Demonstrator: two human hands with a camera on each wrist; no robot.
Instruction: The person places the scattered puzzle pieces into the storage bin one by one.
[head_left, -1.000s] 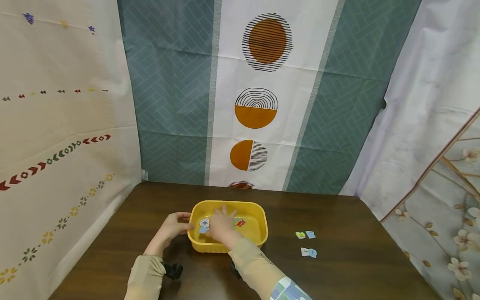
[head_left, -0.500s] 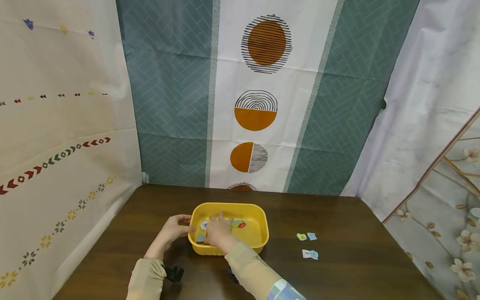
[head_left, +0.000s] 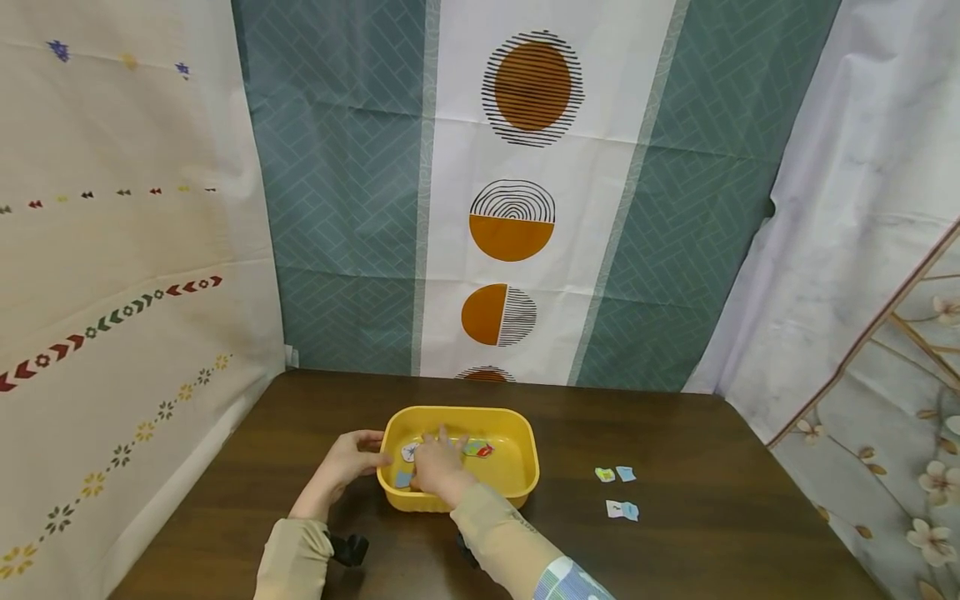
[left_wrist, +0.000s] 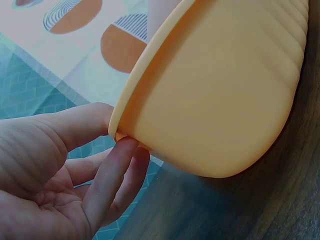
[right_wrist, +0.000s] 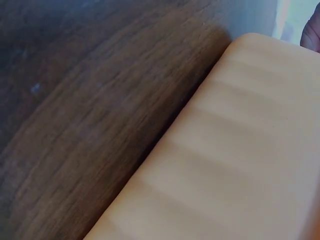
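Note:
A yellow plastic basin (head_left: 517,490) stands on the dark wooden table. My left hand (head_left: 351,457) grips its left rim; the left wrist view shows the thumb and fingers pinching the edge of the basin wall (left_wrist: 215,105). Inside, my right hand (head_left: 438,467) reaches down among small flat printed pieces, its visible fingers spread. To its left lie a white piece with a dark star-like print (head_left: 409,452) and a blue piece (head_left: 403,479). A green piece with a red print (head_left: 480,449) lies to its right. What the right fingertips touch is hidden; the right wrist view shows only the ribbed outer wall (right_wrist: 225,140).
Right of the basin, a yellow-green piece (head_left: 604,475), a light blue piece (head_left: 626,473) and a white-and-blue piece (head_left: 622,510) lie on the table (head_left: 705,517). Patterned curtains (head_left: 345,208) hang behind the table and along both sides.
My right hand has shifted slightly left and nearer in the basin, and the blue piece beside it has moved nearer too. The left hand keeps its grip on the rim.

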